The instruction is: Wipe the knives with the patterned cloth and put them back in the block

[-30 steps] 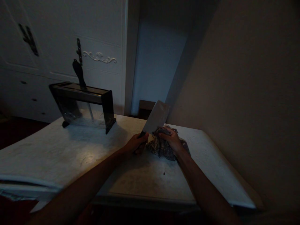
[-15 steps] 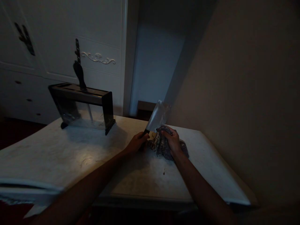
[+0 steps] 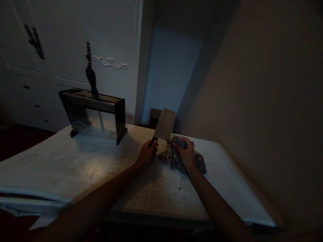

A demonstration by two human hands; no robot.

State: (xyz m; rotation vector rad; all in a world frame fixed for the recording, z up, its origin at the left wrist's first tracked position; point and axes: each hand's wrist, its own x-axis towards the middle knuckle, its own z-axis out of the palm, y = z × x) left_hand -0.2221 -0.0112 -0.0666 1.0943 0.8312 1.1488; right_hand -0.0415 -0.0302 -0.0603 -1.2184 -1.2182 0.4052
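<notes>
My left hand [image 3: 147, 153] is closed around the dark handle of a cleaver [image 3: 165, 124], whose broad pale blade points up and away above the table. Just to its right, my right hand [image 3: 186, 153] grips a crumpled patterned cloth [image 3: 176, 158] that lies on the white table [image 3: 75, 164]. The cloth sits beside the lower part of the blade; I cannot tell whether they touch.
A dark knife block [image 3: 94, 112] with a clear front stands at the table's back left, one dark knife handle [image 3: 91, 75] sticking up from it. White cabinet doors [image 3: 75, 50] rise behind. A wall [image 3: 264, 101] runs close along the right. A small dark speck [image 3: 179, 188] lies near the front.
The cleaver's blade has turned from edge-on to flat-faced toward me and stands more upright. My right hand has shifted slightly on the cloth. The view has drifted a little.
</notes>
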